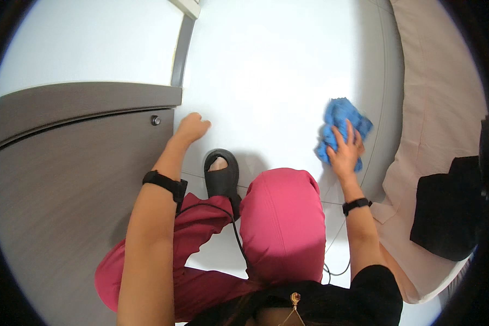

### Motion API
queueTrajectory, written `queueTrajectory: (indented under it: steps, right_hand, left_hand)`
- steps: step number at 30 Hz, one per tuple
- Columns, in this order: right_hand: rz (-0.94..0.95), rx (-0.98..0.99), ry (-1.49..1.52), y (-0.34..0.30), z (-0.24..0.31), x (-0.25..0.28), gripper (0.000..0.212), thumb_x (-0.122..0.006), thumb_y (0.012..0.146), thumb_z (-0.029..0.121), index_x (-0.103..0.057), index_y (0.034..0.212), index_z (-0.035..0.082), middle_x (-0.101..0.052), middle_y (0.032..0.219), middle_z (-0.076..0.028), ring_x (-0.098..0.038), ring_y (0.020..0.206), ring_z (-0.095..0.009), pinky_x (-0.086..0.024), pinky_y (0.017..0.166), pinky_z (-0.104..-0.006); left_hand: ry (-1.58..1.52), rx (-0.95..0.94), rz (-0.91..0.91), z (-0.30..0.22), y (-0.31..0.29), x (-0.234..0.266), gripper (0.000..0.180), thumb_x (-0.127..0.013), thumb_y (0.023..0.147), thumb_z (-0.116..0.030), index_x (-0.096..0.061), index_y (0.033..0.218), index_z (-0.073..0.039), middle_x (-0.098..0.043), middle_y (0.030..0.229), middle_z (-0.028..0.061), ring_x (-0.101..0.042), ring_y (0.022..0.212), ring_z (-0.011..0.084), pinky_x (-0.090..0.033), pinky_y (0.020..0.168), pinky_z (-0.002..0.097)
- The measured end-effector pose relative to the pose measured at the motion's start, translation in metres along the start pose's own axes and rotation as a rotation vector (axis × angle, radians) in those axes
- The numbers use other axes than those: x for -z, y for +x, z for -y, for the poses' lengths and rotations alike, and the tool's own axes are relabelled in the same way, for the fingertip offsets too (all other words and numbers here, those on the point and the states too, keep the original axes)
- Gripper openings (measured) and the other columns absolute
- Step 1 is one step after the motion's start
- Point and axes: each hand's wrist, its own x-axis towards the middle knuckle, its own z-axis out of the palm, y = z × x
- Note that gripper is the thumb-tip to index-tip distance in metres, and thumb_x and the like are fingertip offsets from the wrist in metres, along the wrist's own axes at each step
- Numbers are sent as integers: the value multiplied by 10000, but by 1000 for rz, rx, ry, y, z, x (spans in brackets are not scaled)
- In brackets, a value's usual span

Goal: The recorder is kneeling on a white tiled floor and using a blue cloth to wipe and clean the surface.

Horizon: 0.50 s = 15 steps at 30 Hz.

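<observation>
The blue cloth (339, 113) lies on the floor (266, 70) beneath the right hand (346, 149), extending past its fingertips; that hand is spread. Step judged to be floor wiping; the next stroke likely calls for flat, even pressure. The left hand (192, 128), well apart, is loosely curled, apparently empty.

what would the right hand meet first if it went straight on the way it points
The right hand lies on the blue cloth; past that, the way looks free over the white floor as far as the picture shows, though depth is unclear.
</observation>
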Motion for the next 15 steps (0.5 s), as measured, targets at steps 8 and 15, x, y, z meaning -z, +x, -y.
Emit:
queueTrajectory:
  steps: [8,15]
  right_hand:
    - [-122,-641,-183,-19,-52,-23,423,-499,836,410,-451,1242,301,-214,1435,-28,-282,1205,-367,-249,877,-589]
    - [-222,-590,-124,98,-29,-12,392,-455,856,429,-491,1215,273,-259,1419,-21,-312,1199,-371,-270,882,-577]
  left_hand:
    - [235,-141,111,-82,-28,-62,1175,-783,576,-402,-46,1361,69,-28,1398,327,-100,1291,474,-206,1060,438]
    - [311,-158,179,-92,-29,-85,1283,-801,564,-376,121,1353,39,134,1393,313,83,1274,513,-157,1070,470]
